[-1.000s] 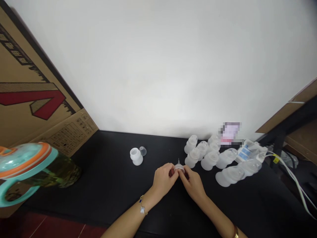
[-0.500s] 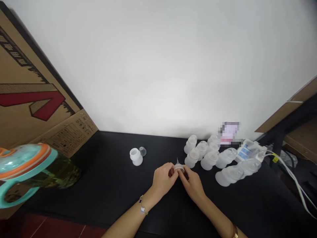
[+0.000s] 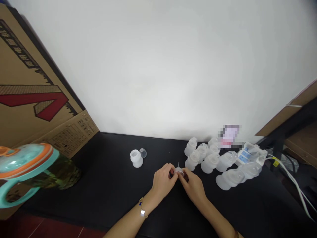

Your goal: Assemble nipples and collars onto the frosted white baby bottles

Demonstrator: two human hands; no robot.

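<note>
A small translucent plastic cap with a thin pointed tip [image 3: 178, 171] is pinched between the left hand [image 3: 163, 180] and right hand [image 3: 193, 186], both curled almost shut around it over the black worktop [image 3: 104, 195]. Their grip looks unchanged from a moment ago. Frosted white plastic bottles [image 3: 210, 162] cluster to the right, a white cup [image 3: 136, 158] to the left. The brown cardboard carton's [image 3: 37, 99] small print is unreadable.

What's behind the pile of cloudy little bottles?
Behind the frosted plastic bottles are a white plug block with blue labels and a blurred pink-and-white card. The bottles cover the block's lower part.
</note>
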